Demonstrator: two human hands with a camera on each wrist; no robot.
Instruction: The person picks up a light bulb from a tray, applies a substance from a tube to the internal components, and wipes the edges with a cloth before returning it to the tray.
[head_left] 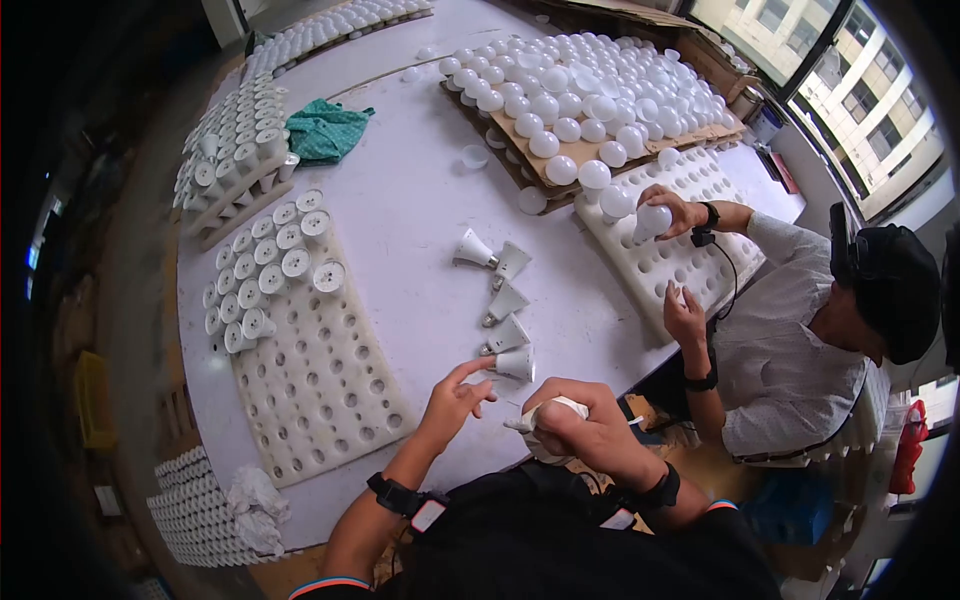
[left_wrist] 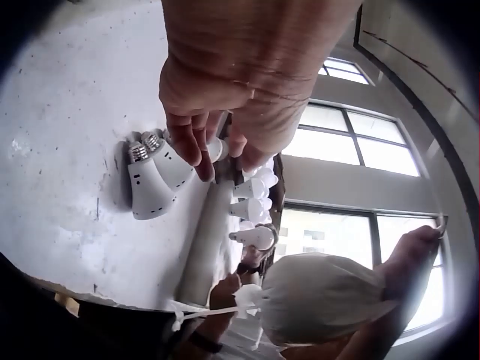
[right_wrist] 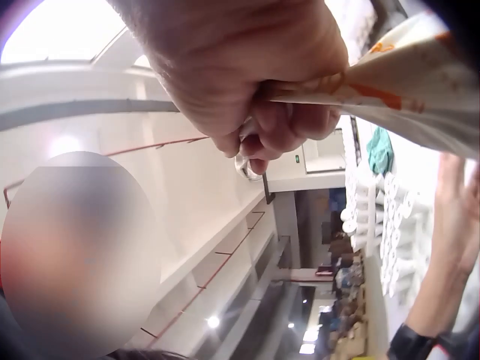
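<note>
Near the table's front edge, my left hand (head_left: pixel 456 408) reaches out with its index fingertip right at the nearest white bulb housing (head_left: pixel 516 363). More housings, with metal screw caps, lie in a loose row beyond it, among them one (head_left: pixel 506 302) in the middle. In the left wrist view the fingers hang over two housings (left_wrist: pixel 150 187). My right hand (head_left: pixel 606 435) grips a thin white bag-like bundle (left_wrist: pixel 319 296) near my chest. Orange marks show on the bundle in the right wrist view, and a string trails from its end. What it contains is hidden.
A foam tray (head_left: pixel 330 400) on the left holds several upright housings (head_left: pixel 270 270). White bulb domes (head_left: pixel 590 105) crowd cardboard at the back. Beside a second foam tray (head_left: pixel 690 270), a seated person (head_left: pixel 810 370) holds a bulb (head_left: pixel 653 221). A green cloth (head_left: pixel 327 131) lies back left.
</note>
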